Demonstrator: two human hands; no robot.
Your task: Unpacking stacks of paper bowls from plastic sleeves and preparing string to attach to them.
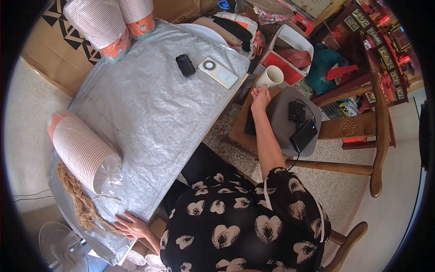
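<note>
A white mug [270,77] is in my right hand [260,98], whose fingers are closed at its near side; the handle is hidden from sight. The mug is over the wooden chair beside the table, next to a grey cushion [283,106]. Fingers spread, my left hand [132,226] lies flat on the near corner of the silver-covered table [140,113]. Just beyond its fingertips runs a bundle of brown twine [81,197]. Above the twine, a bagged stack of paper cups [84,149] lies on its side.
At the table's far side are a pale phone [219,72], a small black case [185,65] and upright bagged cup stacks [102,27]. Black devices with a cable [302,136] rest on the cushion. A red-and-white box [290,56] stands past the mug. A fan [61,247] is at lower left.
</note>
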